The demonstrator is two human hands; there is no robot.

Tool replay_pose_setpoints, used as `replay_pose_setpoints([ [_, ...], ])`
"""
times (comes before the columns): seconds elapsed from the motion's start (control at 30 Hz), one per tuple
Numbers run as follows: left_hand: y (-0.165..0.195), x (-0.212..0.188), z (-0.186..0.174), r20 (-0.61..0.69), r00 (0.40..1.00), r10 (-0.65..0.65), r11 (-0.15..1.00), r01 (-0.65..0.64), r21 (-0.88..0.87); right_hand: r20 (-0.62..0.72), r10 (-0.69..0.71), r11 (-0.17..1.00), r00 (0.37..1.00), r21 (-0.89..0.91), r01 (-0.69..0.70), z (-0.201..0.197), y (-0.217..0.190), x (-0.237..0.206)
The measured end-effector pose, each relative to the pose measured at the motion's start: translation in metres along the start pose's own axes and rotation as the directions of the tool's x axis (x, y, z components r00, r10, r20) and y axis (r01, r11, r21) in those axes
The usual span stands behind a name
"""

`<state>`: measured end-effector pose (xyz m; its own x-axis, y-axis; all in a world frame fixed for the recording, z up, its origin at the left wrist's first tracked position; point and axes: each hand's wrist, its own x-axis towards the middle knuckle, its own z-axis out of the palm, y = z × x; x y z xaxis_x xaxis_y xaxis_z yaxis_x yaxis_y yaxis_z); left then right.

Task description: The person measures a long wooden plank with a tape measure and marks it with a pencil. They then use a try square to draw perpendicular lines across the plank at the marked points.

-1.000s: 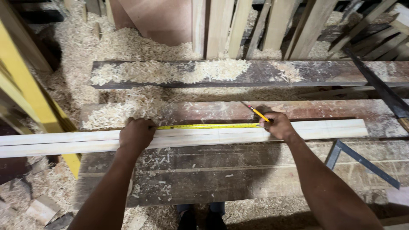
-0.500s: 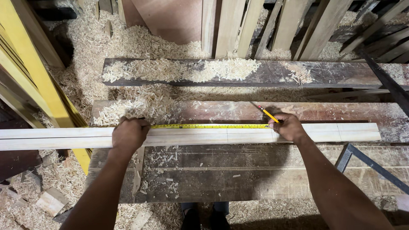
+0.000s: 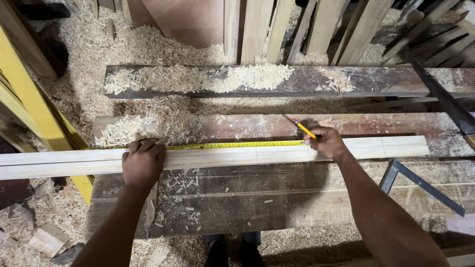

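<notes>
A long pale wooden strip (image 3: 376,147) lies across dark workbench planks (image 3: 247,198). A yellow tape measure blade (image 3: 237,145) is stretched along the strip's far edge. My left hand (image 3: 142,162) presses down on the strip and covers the tape measure's case at the blade's left end. My right hand (image 3: 326,143) rests on the strip at the blade's right end and grips a yellow pencil (image 3: 304,128), whose tip points up and to the left.
Wood shavings (image 3: 198,79) cover the bench's far planks and the floor. Upright boards (image 3: 316,29) lean at the back. A metal square (image 3: 420,183) lies at the right, a yellow frame (image 3: 29,104) stands at the left, and wood offcuts (image 3: 47,240) lie on the floor.
The view has shifted slightly, so the bench sits a little further right in the frame. Both hands stay on the strip with the tape stretched between them.
</notes>
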<state>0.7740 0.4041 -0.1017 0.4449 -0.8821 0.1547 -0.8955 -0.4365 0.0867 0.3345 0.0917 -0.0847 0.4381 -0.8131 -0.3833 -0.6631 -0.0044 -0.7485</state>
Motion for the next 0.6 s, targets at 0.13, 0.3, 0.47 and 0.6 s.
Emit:
replay_pose_setpoints([
  [0.13, -0.0031, 0.0003, 0.0046, -0.001, 1.0, 0.012, 1.0, -0.012, -0.01, 0.009, 0.026, 0.999, 1.0, -0.028, -0.026, -0.0014, -0.0056, -0.0016],
  [0.3, -0.0053, 0.0021, 0.0078, -0.004, 1.0, 0.029, 1.0, -0.029, -0.012, -0.023, 0.139, 0.984, 0.99, -0.111, -0.141, -0.0012, -0.0105, -0.0029],
  [0.47, -0.0059, 0.0022, 0.0076, -0.025, 0.998, 0.049, 0.999, -0.049, -0.008, -0.023, 0.171, 0.982, 0.985, -0.072, -0.172, -0.0007, -0.0095, -0.0028],
  [0.6, -0.006, 0.0033, 0.007, 0.041, 0.999, 0.02, 0.999, -0.018, -0.029, -0.009, 0.125, 0.991, 0.992, -0.047, -0.126, -0.0011, -0.0069, -0.0017],
])
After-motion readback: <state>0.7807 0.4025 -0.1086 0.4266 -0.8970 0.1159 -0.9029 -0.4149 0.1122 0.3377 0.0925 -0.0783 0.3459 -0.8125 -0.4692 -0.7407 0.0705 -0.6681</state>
